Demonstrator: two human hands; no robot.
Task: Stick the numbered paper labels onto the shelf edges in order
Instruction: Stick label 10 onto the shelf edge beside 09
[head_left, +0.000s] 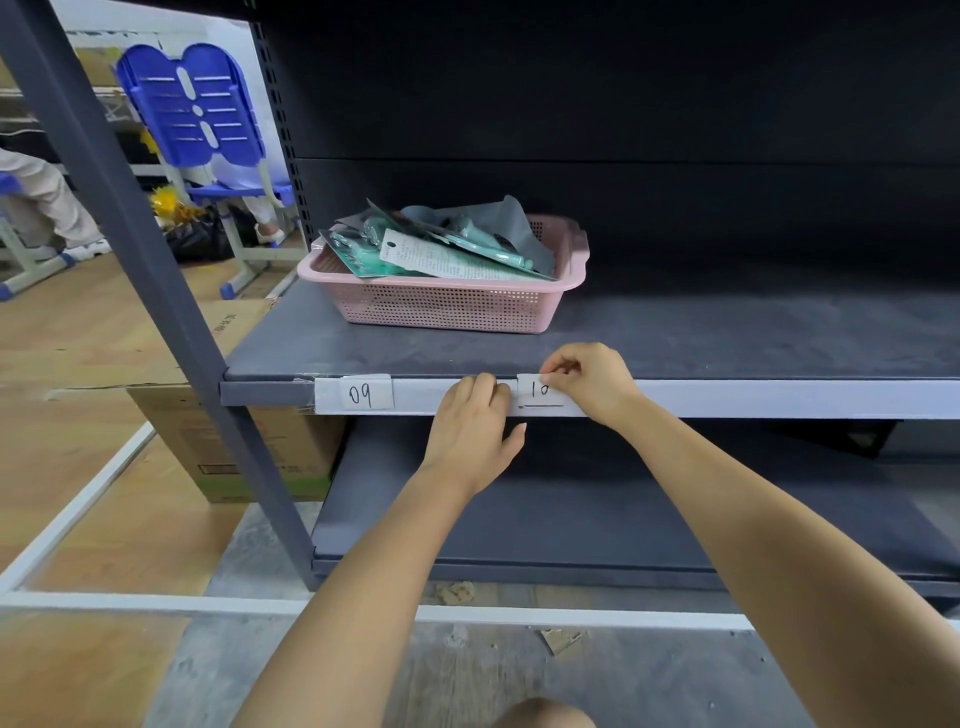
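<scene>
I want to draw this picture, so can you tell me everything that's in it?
label 09: one, white, stuck on the strip, left
label 10: one, white, on the strip under both hands
strip: one, white, along the shelf edge
shelf: one, dark grey, holds the basket
basket: one, pink, on the shelf, full of teal packets
box: one, brown, on the floor, left
chair: one, blue, far left
left hand: one, fingers at label 10's left edge
right hand: one, pinches label 10's top right
</scene>
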